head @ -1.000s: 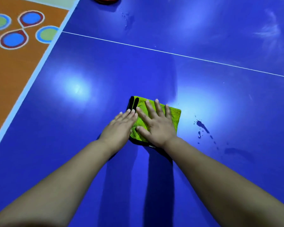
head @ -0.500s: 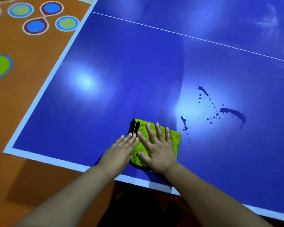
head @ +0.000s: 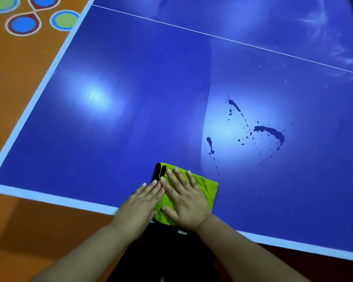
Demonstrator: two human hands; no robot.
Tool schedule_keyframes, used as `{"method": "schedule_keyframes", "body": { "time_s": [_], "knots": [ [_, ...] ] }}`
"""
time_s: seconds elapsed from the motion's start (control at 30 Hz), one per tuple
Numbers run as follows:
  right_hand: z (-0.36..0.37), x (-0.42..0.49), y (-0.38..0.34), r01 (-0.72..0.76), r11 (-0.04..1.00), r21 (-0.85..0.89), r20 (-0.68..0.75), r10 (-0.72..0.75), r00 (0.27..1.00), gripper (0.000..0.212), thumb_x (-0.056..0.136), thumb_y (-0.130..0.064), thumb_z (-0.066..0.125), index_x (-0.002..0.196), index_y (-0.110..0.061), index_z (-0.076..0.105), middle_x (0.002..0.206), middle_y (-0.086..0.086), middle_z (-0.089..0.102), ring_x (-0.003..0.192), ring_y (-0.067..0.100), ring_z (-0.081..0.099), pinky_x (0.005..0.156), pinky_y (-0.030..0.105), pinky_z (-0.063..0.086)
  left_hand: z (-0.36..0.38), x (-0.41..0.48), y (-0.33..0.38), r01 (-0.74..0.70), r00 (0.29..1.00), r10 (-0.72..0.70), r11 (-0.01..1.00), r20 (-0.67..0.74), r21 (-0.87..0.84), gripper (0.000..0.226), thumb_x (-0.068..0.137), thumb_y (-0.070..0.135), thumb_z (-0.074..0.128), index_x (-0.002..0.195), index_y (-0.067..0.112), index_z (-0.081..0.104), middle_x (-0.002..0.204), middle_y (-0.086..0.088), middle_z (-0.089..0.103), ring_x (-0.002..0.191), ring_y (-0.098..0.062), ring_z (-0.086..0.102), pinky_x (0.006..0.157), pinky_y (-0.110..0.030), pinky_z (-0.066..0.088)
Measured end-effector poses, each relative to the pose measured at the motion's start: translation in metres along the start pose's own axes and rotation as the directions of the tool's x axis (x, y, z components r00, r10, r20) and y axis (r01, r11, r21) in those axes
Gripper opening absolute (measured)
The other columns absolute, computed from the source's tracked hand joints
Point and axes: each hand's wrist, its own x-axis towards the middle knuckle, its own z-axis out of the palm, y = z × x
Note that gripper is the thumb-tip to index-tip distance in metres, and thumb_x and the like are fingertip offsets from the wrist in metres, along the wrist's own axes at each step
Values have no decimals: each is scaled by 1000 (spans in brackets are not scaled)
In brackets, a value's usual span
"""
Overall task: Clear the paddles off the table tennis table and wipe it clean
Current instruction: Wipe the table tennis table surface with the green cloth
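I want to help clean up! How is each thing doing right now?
green cloth: folded, flat at the table's near edge.
left hand: flat, pressing the cloth's left edge.
right hand: flat, fingers spread, pressing the cloth.
table: partly wet.
splashes: unwiped, right of the cloth.

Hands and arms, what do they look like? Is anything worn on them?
The left hand and right hand are bare: no gloves, rings, watch or bracelets show. The left forearm and right forearm are bare too, with no sleeve in view down to the frame's edge. Nails look short.
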Motion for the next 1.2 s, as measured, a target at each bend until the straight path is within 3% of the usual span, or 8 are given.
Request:
{"method": "schedule_keyframes", "body": {
  "time_s": [0.23,0.33,0.4,0.6,0.7,0.87,1.2],
  "knots": [
    [-26,87,124,23,1000,-11,-49,-24,998,74,87,-58,39,151,-21,29,159,5,22,148,22,16,116,49,15,-44,130,-11,78,985,-79,997,-154,-9,75,65,19,80,133,9,50,139,-7,49,130,-18,42,112,-31,15],
    [-40,132,179,0,1000,-28,-56,-1,998,73,88,-58,35,152,-23,27,160,4,21,149,21,14,118,48,12,-72,195,-18,71,971,-79,997,-226,-43,66,92,21,49,149,18,16,156,2,13,142,-9,0,115,-29,-7],
    [-50,162,213,-17,999,-44,-58,14,998,72,88,-58,33,152,-24,26,160,3,20,149,20,13,119,47,9,-89,238,-21,117,952,-126,992,-278,-46,63,97,22,38,150,21,5,157,6,-1,144,-10,-6,113,-31,-10],
    [-79,259,305,-115,991,-75,-70,109,991,75,86,-65,18,154,-31,16,162,0,12,150,18,4,120,42,-2,-133,328,-21,298,819,-373,926,-436,-231,65,91,21,53,148,15,22,156,-1,17,143,-16,15,114,-28,4],
    [-92,303,343,-152,984,-91,-81,145,986,76,86,-67,13,154,-33,13,162,-2,9,150,17,2,120,42,-1,-141,358,-22,288,811,-383,920,-442,-267,64,88,22,58,145,14,31,153,0,27,140,-17,21,112,-28,7],
    [-111,359,395,-185,979,-87,-80,178,981,68,94,-62,26,154,-33,12,163,-2,6,150,17,0,120,41,-2,-143,387,-24,300,797,-399,913,-454,-275,59,79,17,68,134,9,48,142,-7,45,133,-23,37,109,-30,14],
    [-131,401,453,-242,968,-59,-45,240,970,65,96,-64,23,153,-38,8,163,-4,1,150,19,-5,119,48,-6,-144,389,-28,378,748,-465,885,-473,-272,53,77,12,70,127,8,54,136,-8,51,131,-25,40,106,-30,14]
  ]
}}
